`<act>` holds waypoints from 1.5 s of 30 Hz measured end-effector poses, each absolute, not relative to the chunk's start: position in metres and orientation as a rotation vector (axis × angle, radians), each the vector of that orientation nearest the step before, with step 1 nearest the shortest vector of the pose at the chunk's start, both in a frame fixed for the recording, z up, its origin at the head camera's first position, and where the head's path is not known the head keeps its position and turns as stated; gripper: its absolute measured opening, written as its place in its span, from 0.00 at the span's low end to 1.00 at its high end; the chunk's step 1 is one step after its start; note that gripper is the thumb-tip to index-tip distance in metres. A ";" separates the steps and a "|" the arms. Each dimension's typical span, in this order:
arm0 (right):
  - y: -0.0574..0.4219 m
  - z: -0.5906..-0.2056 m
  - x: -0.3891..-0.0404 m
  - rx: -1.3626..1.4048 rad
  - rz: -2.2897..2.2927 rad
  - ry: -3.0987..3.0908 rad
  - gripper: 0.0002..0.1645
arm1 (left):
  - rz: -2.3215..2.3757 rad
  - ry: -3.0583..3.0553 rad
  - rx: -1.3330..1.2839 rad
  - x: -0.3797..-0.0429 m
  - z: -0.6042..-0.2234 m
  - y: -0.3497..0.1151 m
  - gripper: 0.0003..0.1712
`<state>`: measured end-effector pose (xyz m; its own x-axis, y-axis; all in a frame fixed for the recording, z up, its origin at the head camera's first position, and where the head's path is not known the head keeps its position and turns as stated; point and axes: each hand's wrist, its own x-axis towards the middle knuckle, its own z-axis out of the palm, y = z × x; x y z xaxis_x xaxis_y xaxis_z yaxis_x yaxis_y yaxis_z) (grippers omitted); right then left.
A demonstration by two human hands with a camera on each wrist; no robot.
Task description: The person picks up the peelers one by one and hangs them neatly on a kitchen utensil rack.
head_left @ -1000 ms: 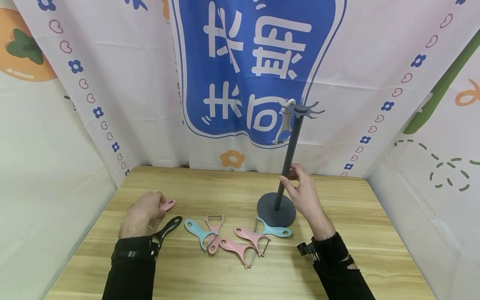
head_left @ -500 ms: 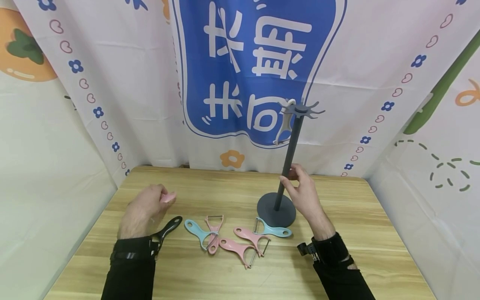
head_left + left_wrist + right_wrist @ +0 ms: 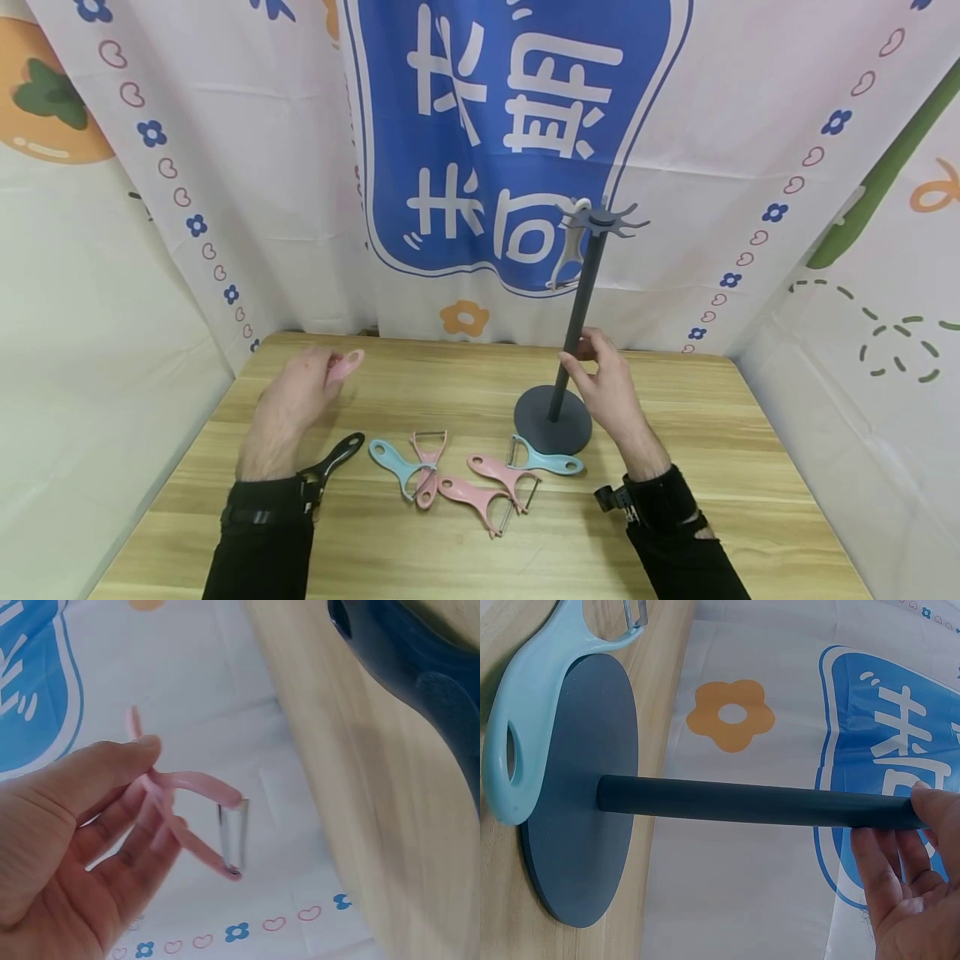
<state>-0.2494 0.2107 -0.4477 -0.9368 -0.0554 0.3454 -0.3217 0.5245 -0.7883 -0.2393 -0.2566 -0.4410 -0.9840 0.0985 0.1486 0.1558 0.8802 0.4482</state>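
- One pink peeler (image 3: 339,371) is pinched between the thumb and curled fingers of the left grip (image 3: 296,392), held clear of the worktop (image 3: 405,554); its holed handle end juts out on the side toward the right grip (image 3: 606,387).
- The pole (image 3: 582,292) of the dark stand is held by the right grip, thumb and fingers on opposite sides, with the base (image 3: 536,421) below that grip and the hooked top (image 3: 602,218) well above it.
- One pale peeler (image 3: 572,246) is hung from the hooked top, above the right grip.
- Nearer the wearer than both grips, three pink peelers (image 3: 491,468) and two light blue peelers (image 3: 551,461) are spread between them; a black peeler (image 3: 341,452) is seen just beside the left forearm.
- The step in hand is judged to be the carrying of the pinched peeler toward the steadied stand.
- For the next move, the left grip would need to be raised across, above the right grip, and the handle hole lined up with a free hook.
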 end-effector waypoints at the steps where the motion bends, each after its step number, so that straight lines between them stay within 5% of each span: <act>1: 0.211 -0.448 -0.250 0.312 1.374 -2.491 0.25 | -0.714 -2.897 -0.205 -0.239 -0.440 -0.255 0.37; 5: 0.210 -0.448 -0.250 0.305 1.373 -2.491 0.25 | -0.709 -2.793 -0.213 -0.240 -0.438 -0.251 0.38; 10: 0.210 -0.448 -0.250 0.306 1.376 -2.489 0.25 | -0.699 -2.731 -0.219 -0.240 -0.434 -0.247 0.23; 27: 0.210 -0.449 -0.250 0.322 1.362 -2.485 0.24 | -0.930 -2.515 -0.134 -0.235 -0.419 -0.219 0.30; 45: 0.210 -0.450 -0.250 0.314 1.365 -2.484 0.24 | -1.120 -2.354 -0.323 -0.245 -0.414 -0.172 0.27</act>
<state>-0.2503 0.2097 -0.4495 -0.9346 -0.0513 0.3519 -0.3246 0.5274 -0.7852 -0.2450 -0.1722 -0.4144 -0.8422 -0.0034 0.5391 0.4162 0.6316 0.6541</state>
